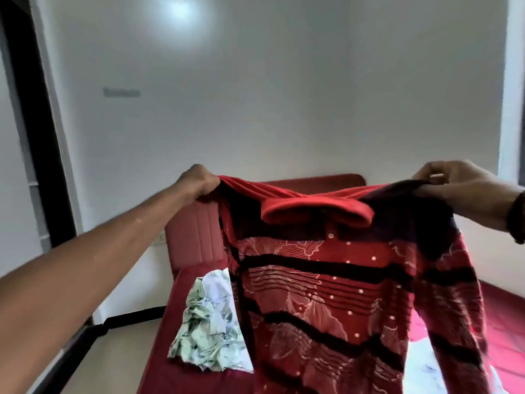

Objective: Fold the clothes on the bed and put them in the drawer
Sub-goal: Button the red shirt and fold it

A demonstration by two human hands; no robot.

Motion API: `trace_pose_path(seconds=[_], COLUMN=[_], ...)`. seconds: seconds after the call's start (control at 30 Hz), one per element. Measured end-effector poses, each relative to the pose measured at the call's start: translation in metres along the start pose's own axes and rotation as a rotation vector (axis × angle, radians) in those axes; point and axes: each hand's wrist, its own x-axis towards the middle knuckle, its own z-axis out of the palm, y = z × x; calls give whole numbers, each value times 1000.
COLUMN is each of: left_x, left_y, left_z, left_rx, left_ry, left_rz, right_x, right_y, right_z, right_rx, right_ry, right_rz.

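I hold a red shirt [326,294] with black bands, pale floral print and a red collar up in the air over the bed [170,351]. My left hand [199,182] grips its left shoulder in a fist. My right hand [451,183] pinches the right shoulder. The shirt hangs spread out, front toward me, and hides much of the bed. A crumpled green-and-white garment [210,325] lies on the red sheet to the left of the shirt. A white garment [423,368] shows at the lower right behind the shirt. No drawer is in view.
The bed's red padded headboard [193,237] stands against the white wall. A dark door frame [37,123] is at the left. Pale floor [119,354] runs along the bed's left side, with a wall socket [160,238] beside the headboard.
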Motion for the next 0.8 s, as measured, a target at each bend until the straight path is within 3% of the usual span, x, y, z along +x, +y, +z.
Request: trace_pose_path(seconds=[0.07, 0.17, 0.3, 0.4, 0.47, 0.57, 0.63, 0.7, 0.8], left_x=[-6, -11, -23, -48, -52, -57, -63, -69, -76], left_y=[-12, -43, -91, -108, -124, -149, -164, -177, -192], left_z=[-3, -11, -22, -9, 8, 28, 34, 35, 31], left_rx=[-181, -299, 120, 255, 17, -518, -729, -871, -993], left_ry=[-55, 4, 89, 157, 87, -269, -465, -544, -536], left_rz=[-39, 11, 274, 269, 84, -262, -412, -477, -428], right_x=[-6, -8, 6, 13, 13, 2, 3, 7, 6], right_y=[-15, -40, -84, -112, -137, -173, -181, -183, -170], right_z=[6, 14, 29, 39, 47, 63, 68, 70, 75], right_rx=[127, 217, 84, -56, -164, -226, -202, -168, -204], right_ry=[-13, 41, 138, 105, 38, -104, -74, -65, 5], right_rz=[33, 30, -7, -57, -109, -68, -14, 99, 222])
